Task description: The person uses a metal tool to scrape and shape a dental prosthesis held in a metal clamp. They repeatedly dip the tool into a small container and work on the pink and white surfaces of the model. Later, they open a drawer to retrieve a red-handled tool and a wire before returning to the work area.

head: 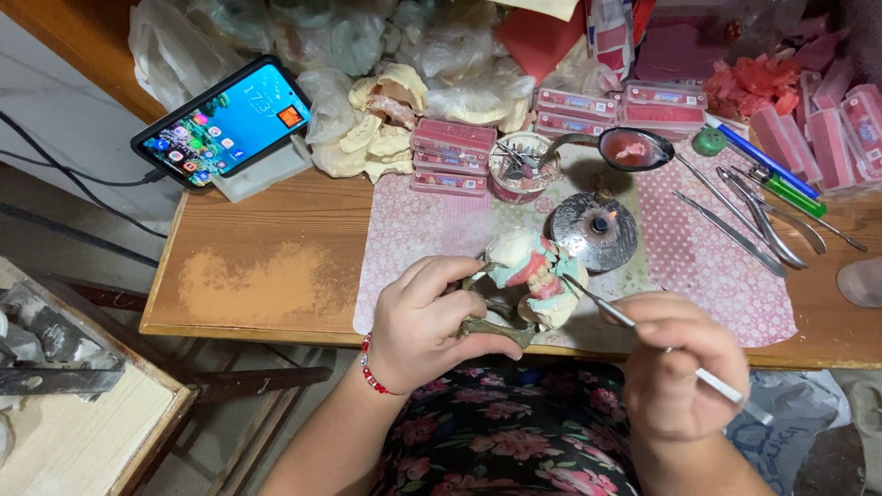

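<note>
My left hand [424, 317] grips a metal articulator frame [496, 326] that carries a white plaster dental model with pink wax and teeth [536, 271], held just above the table's front edge. My right hand [682, 363] pinches a thin metal wax tool [643, 335] like a pen. Its tip touches the right side of the model. A red bead bracelet [370, 367] circles my left wrist.
A round burner with a small flame [595, 227] stands behind the model on a pink patterned mat [717, 266]. Metal instruments [753, 216], a spoon of pink wax [634, 149], pink boxes [450, 156], plaster casts [377, 129] and a lit phone on a stand [225, 119] crowd the wooden table [266, 266].
</note>
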